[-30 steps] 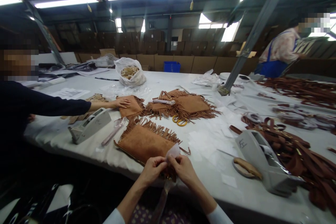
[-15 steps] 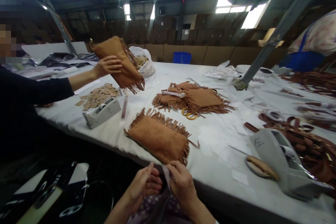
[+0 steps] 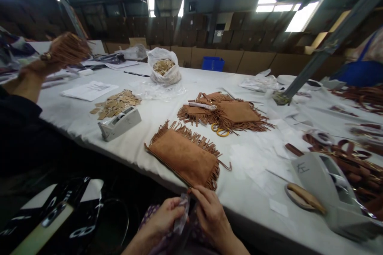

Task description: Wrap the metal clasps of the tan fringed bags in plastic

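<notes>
A tan suede pouch with fringe lies on the table's near edge, its zipped side towards me. My left hand pinches a crumpled strip of clear plastic just below the table edge. My right hand is at the pouch's near corner, its fingertips closed on a small brown tab there. Further back are more fringed suede pouches in a pile, with yellow-handled scissors beside them.
At left, a co-worker's hand holds a fringed pouch. A grey tape dispenser stands by tan tags. Another dispenser and a wood-handled tool are on the right. A white bag stands behind.
The plastic strip has passed from my right hand to my left. My right fingertips have moved onto the tab at the pouch's corner. The co-worker's pouch has swung away left.
</notes>
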Demonstrator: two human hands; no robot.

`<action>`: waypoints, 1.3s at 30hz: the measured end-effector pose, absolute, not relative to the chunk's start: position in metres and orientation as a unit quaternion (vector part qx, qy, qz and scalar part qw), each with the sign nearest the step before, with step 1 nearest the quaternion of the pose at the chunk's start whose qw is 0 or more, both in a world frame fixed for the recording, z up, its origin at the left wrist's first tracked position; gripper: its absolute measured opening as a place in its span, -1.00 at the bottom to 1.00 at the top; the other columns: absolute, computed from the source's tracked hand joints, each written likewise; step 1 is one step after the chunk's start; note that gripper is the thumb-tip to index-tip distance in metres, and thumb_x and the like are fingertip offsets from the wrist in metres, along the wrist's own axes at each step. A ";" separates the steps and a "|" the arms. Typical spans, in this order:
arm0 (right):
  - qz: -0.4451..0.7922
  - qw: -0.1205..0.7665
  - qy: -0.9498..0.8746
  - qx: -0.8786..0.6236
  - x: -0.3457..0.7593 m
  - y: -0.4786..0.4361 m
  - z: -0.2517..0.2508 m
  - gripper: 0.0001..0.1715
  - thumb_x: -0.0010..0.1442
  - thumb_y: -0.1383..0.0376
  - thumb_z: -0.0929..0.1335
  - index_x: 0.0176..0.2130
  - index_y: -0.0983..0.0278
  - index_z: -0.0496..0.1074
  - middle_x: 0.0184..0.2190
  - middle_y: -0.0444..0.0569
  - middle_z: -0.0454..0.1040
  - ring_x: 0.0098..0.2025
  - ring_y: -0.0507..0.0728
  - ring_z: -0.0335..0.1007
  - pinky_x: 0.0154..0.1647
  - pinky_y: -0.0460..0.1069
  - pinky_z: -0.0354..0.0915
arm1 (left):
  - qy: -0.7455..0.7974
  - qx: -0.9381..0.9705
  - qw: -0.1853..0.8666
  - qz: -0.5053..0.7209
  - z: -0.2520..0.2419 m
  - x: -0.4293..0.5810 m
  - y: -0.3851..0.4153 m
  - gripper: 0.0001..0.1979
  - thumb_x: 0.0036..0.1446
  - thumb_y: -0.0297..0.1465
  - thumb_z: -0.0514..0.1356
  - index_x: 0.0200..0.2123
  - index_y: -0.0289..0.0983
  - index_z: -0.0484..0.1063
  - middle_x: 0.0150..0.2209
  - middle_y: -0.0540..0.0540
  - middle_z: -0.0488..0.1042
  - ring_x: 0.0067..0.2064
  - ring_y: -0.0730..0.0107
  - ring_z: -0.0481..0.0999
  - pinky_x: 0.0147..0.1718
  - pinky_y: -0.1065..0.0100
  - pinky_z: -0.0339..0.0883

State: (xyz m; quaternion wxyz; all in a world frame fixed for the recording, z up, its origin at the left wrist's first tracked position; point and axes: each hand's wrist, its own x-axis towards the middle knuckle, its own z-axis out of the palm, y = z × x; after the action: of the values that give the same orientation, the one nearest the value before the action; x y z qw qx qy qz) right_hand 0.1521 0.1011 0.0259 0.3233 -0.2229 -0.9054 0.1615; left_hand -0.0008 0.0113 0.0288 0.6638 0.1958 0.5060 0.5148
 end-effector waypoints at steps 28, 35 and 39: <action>0.343 0.373 -0.794 -0.338 0.158 0.107 0.030 -0.76 0.14 0.26 0.33 -0.18 0.19 0.53 -0.26 0.03 0.57 -0.18 0.21 0.46 -0.09 0.11 0.36 | 0.589 0.151 0.576 0.547 0.013 0.008 0.052 -0.78 -0.23 -0.34 0.31 -0.69 -0.32 0.37 -0.70 0.07 0.26 -0.61 0.54 0.14 -0.58 0.42 -0.03; 0.689 0.230 -0.452 -0.518 0.136 0.068 0.007 -0.41 -0.10 -0.19 0.38 -0.54 0.31 0.43 -0.73 -0.14 0.32 -0.72 -0.03 0.13 -0.72 -0.11 0.06 | 0.550 0.118 0.626 0.540 0.013 0.003 0.050 -0.84 -0.28 -0.37 0.27 -0.68 -0.34 0.39 -0.69 0.04 0.29 -0.62 0.53 0.20 -0.61 0.43 -0.01; 0.778 0.264 -0.285 -0.493 0.114 0.070 0.002 -0.42 -0.26 -0.12 0.49 -0.57 0.29 0.31 -0.73 -0.26 0.23 -0.74 -0.13 -0.03 -0.73 -0.17 -0.10 | 0.562 0.136 0.601 0.552 0.010 0.001 0.049 -0.75 -0.29 -0.28 0.34 -0.58 -0.35 0.44 -0.66 0.02 0.36 -0.61 0.50 0.27 -0.56 0.42 0.07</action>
State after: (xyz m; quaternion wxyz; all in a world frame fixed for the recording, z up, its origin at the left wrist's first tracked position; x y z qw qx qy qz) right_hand 0.1139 0.0697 0.0025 0.2637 -0.4932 -0.2851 0.7784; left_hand 0.0011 0.0489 0.0100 0.6011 0.1364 0.5620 0.5516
